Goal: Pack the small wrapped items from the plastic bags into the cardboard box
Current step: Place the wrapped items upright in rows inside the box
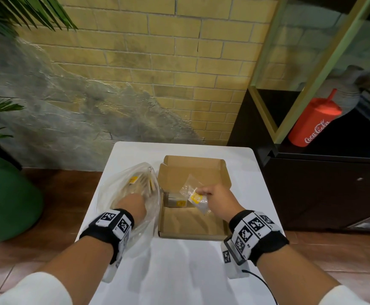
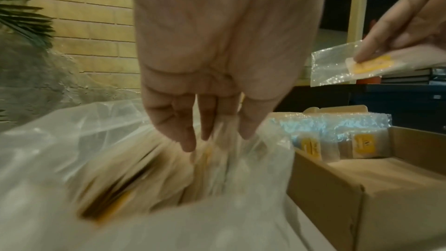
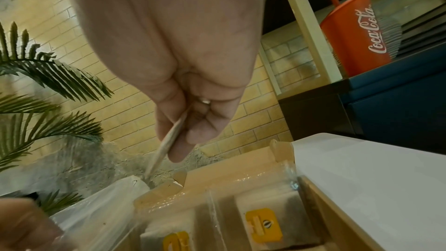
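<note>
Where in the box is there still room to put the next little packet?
The near part of the box floor is bare, from its front wall up to the packed packets. The far end, by the lid, is crowded with them. The right hand holds a packet over that row; the left hand is in the bag.

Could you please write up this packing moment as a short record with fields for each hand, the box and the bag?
left hand: reaching down into the plastic bag, fingertips among blurred packets; whether it grips one cannot be told
right hand: pinches one clear packet with a yellow label, held above the box
cardboard box: open on the white table, right of the bag, lid flap raised at the back
packed packets: a few already lie at the far end of the box
near part of box: bare cardboard
</note>
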The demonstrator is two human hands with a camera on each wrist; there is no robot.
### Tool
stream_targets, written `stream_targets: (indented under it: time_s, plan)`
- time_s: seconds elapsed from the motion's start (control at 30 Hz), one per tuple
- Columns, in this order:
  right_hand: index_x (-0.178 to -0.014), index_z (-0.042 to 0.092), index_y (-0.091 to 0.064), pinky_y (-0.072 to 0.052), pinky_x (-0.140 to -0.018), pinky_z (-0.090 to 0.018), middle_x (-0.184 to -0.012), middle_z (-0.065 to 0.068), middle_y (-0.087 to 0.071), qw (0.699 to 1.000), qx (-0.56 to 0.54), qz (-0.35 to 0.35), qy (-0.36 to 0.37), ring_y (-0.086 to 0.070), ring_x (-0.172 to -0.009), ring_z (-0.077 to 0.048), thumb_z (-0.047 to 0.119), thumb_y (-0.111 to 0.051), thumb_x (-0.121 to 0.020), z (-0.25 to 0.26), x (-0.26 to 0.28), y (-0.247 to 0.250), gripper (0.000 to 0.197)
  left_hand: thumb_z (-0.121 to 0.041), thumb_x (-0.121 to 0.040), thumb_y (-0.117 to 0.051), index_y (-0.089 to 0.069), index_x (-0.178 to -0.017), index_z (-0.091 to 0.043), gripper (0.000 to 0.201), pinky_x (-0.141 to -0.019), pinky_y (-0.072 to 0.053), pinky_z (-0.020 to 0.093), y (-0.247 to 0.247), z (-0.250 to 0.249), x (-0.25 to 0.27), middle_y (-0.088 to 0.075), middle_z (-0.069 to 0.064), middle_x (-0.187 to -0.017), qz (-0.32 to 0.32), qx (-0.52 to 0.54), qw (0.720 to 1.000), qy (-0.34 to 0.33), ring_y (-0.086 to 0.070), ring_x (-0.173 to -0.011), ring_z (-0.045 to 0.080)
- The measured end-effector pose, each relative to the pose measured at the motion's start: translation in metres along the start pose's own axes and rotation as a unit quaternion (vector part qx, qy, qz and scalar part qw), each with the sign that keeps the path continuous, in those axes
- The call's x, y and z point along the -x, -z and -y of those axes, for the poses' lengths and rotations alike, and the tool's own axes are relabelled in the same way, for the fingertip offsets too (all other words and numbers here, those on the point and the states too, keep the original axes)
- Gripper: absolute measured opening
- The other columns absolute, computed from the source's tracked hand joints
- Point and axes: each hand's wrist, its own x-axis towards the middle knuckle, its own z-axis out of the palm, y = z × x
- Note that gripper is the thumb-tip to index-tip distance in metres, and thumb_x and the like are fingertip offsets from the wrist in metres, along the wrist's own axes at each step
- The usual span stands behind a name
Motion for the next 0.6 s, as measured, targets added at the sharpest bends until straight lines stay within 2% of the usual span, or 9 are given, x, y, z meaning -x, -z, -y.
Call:
stream_targets:
  time_s: [0.1,0.17,0.23,0.33,0.43,0.53,0.57,0.6]
  plan:
    - [-0.119,0.015,-0.064,-0.036,-0.100,-0.023,-0.131,-0.002,-0.057,1.000,-0.015,-0.018,0.011,-0.049,-0.124,-0.020,-0.005,-0.036,-0.091,-0.002,0.003,0.000,0.044,-0.009,-0.093,-0.042,-0.061,-0.117,-0.011,0.030,-0.093,-0.043,0.028,0.010,0.002,-0.005,-0.060,0.008,-0.122,-0.069,0.014,0.997,0.015,-0.057,-0.112,0.023]
    - [-0.119,0.013,-0.064,-0.035,-0.097,-0.021,-0.132,-0.003,-0.056,0.999,-0.023,-0.018,0.015,-0.048,-0.125,-0.020,-0.003,-0.036,-0.093,-0.002,0.004,0.001,0.041,-0.005,-0.091,-0.044,-0.064,-0.120,-0.015,0.036,-0.094,-0.045,0.030,0.018,0.004,-0.008,-0.060,0.007,-0.125,-0.107,0.070,0.991,0.032,-0.056,-0.115,0.025]
    - [-0.119,0.012,-0.063,-0.036,-0.098,-0.022,-0.133,-0.003,-0.056,0.999,-0.032,-0.019,0.019,-0.048,-0.124,-0.020,-0.001,-0.036,-0.094,-0.001,0.005,0.002,0.039,-0.002,-0.088,-0.047,-0.068,-0.114,-0.015,0.036,-0.094,-0.046,0.033,0.024,0.008,-0.009,-0.063,0.007,-0.123,-0.140,0.151,0.977,0.052,-0.058,-0.112,0.026]
    - [-0.124,0.011,-0.059,-0.037,-0.101,-0.024,-0.134,-0.005,-0.055,0.998,-0.046,-0.020,0.030,-0.048,-0.125,-0.019,0.004,-0.039,-0.096,0.001,0.007,0.004,0.035,0.001,-0.086,-0.051,-0.074,-0.098,-0.012,0.029,-0.088,-0.048,0.029,0.033,0.011,-0.008,-0.070,0.005,-0.108,-0.186,0.278,0.941,0.050,-0.062,-0.103,0.024]
    - [-0.128,0.016,-0.056,-0.037,-0.097,-0.021,-0.135,-0.005,-0.053,0.996,-0.083,-0.022,0.027,-0.049,-0.123,-0.018,0.013,-0.046,-0.095,0.003,0.005,0.005,0.035,0.003,-0.082,-0.060,-0.071,-0.076,-0.018,0.025,-0.079,-0.045,0.023,0.047,0.001,0.002,-0.068,-0.002,-0.086,-0.184,0.439,0.879,-0.001,-0.062,-0.088,0.017]
    - [-0.126,0.024,-0.057,-0.039,-0.105,-0.037,-0.135,-0.001,-0.054,0.992,-0.116,-0.032,0.037,-0.049,-0.123,-0.018,0.031,-0.057,-0.089,0.008,0.003,0.003,0.039,0.007,-0.078,-0.066,-0.065,-0.068,-0.018,0.026,-0.069,-0.044,0.017,0.061,-0.020,0.015,-0.064,-0.001,-0.076,-0.155,0.527,0.833,-0.067,-0.057,-0.073,0.012]
    - [-0.126,0.024,-0.057,-0.039,-0.105,-0.040,-0.133,0.001,-0.055,0.989,-0.137,-0.027,0.043,-0.050,-0.121,-0.016,0.036,-0.060,-0.087,0.011,0.003,0.002,0.041,0.008,-0.076,-0.067,-0.064,-0.067,-0.015,0.025,-0.067,-0.044,0.017,0.064,-0.027,0.018,-0.062,0.001,-0.074,-0.146,0.544,0.821,-0.088,-0.055,-0.070,0.012]
    - [-0.124,0.023,-0.058,-0.042,-0.102,-0.038,-0.128,0.003,-0.058,0.985,-0.163,-0.022,0.051,-0.053,-0.116,-0.012,0.038,-0.061,-0.086,0.014,0.003,0.001,0.041,0.009,-0.075,-0.068,-0.062,-0.067,-0.013,0.025,-0.067,-0.045,0.017,0.066,-0.035,0.020,-0.061,0.003,-0.074,-0.139,0.559,0.810,-0.106,-0.054,-0.069,0.013]
